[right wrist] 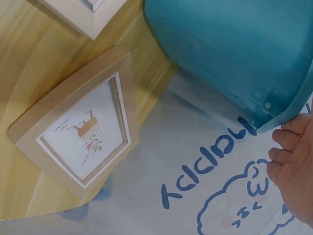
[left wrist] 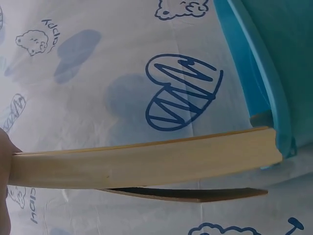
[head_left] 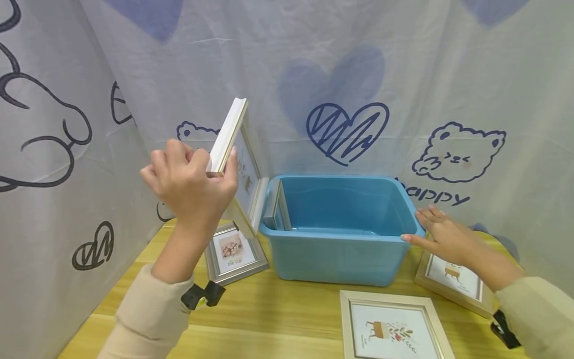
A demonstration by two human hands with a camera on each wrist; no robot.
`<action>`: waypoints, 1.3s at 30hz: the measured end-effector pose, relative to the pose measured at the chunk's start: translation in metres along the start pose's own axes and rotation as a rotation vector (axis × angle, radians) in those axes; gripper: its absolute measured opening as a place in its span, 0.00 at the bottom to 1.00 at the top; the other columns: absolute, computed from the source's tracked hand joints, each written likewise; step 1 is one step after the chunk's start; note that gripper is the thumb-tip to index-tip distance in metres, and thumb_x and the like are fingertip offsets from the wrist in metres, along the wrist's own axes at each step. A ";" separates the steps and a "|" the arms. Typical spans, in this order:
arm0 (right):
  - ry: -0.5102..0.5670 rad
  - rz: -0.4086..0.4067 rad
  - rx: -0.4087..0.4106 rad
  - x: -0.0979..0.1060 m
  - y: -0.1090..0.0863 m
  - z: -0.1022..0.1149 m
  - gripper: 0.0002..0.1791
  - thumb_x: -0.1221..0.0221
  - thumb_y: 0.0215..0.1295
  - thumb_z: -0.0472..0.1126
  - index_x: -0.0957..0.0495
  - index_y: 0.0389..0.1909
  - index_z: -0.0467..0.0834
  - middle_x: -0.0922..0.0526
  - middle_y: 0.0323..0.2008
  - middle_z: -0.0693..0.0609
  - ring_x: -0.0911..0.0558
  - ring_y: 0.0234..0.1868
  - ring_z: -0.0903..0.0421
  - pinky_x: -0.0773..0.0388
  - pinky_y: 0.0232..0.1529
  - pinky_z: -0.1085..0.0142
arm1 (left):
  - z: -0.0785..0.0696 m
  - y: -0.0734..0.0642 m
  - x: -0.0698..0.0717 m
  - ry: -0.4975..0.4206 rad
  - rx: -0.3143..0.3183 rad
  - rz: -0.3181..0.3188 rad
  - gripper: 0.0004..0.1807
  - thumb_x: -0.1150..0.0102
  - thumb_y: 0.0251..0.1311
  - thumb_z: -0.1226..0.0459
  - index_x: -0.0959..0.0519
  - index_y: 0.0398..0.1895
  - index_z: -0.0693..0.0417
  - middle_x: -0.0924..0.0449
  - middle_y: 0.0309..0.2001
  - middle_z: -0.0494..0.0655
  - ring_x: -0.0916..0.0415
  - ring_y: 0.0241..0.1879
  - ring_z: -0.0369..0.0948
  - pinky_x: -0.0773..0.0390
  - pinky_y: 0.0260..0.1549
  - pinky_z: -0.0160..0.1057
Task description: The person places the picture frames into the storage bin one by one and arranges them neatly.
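My left hand (head_left: 190,182) grips the top edge of a light-wood picture frame (left wrist: 146,161), thumb on one side and fingers on the other. The frame is upright and edge-on, at the left end of a blue plastic bin (head_left: 332,257); its lower part looks close to the bin's left rim. Behind it, in the left wrist view, a thin stand flap (left wrist: 195,195) sticks out. Another picture frame (head_left: 277,207) stands inside the bin against the left wall. My right hand (head_left: 448,239) rests on the bin's right rim with extended fingers and thumb spread toward the front corner.
A silver-grey frame (head_left: 264,259) lies left of the bin, partly behind the held one. A cream frame (head_left: 385,299) lies in front, and a light-brown frame (right wrist: 29,117) lies to the right on the wooden table (head_left: 251,319). A printed curtain (head_left: 269,75) hangs close behind.
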State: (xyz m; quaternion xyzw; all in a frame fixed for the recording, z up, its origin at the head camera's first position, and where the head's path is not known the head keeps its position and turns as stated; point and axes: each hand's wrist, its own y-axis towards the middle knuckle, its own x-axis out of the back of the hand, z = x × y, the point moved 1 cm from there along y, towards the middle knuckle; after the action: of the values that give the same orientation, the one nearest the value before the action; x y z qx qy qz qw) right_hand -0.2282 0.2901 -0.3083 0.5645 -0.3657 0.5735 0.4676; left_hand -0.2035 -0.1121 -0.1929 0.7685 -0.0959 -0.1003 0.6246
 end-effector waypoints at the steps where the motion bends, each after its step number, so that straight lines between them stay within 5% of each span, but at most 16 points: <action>1: 0.002 0.001 0.002 0.000 0.000 0.000 0.48 0.54 0.63 0.66 0.43 0.64 0.27 0.46 0.65 0.25 0.46 0.65 0.26 0.43 0.54 0.29 | -0.001 0.000 0.000 -0.003 0.003 -0.002 0.26 0.41 0.50 0.51 0.33 0.09 0.63 0.32 0.25 0.58 0.39 0.29 0.56 0.44 0.32 0.52; 19: -0.014 0.023 -0.002 0.002 0.001 0.000 0.48 0.54 0.62 0.67 0.43 0.64 0.26 0.47 0.65 0.24 0.46 0.65 0.26 0.42 0.53 0.28 | -0.034 0.003 -0.013 -0.096 0.043 -0.020 0.27 0.40 0.50 0.50 0.32 0.09 0.61 0.34 0.24 0.56 0.40 0.28 0.53 0.46 0.32 0.47; 28: -0.008 0.013 0.009 0.001 0.001 0.000 0.48 0.53 0.63 0.66 0.42 0.64 0.26 0.45 0.65 0.25 0.46 0.65 0.26 0.44 0.56 0.30 | -0.044 -0.006 -0.029 -0.206 -0.013 0.017 0.26 0.43 0.54 0.54 0.34 0.09 0.62 0.37 0.23 0.55 0.40 0.26 0.51 0.41 0.31 0.50; 39: -0.018 0.003 0.009 -0.003 0.001 -0.002 0.48 0.53 0.63 0.66 0.42 0.64 0.27 0.45 0.65 0.26 0.46 0.65 0.27 0.43 0.54 0.29 | -0.059 -0.018 -0.047 -0.238 -0.051 -0.037 0.24 0.40 0.52 0.54 0.34 0.09 0.60 0.36 0.22 0.53 0.39 0.25 0.49 0.39 0.29 0.48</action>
State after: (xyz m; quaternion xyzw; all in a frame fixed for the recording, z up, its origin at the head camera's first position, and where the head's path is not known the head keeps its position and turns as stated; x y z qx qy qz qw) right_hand -0.2304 0.2913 -0.3109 0.5711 -0.3682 0.5708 0.4609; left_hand -0.2322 -0.0398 -0.1973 0.7367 -0.1528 -0.2047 0.6262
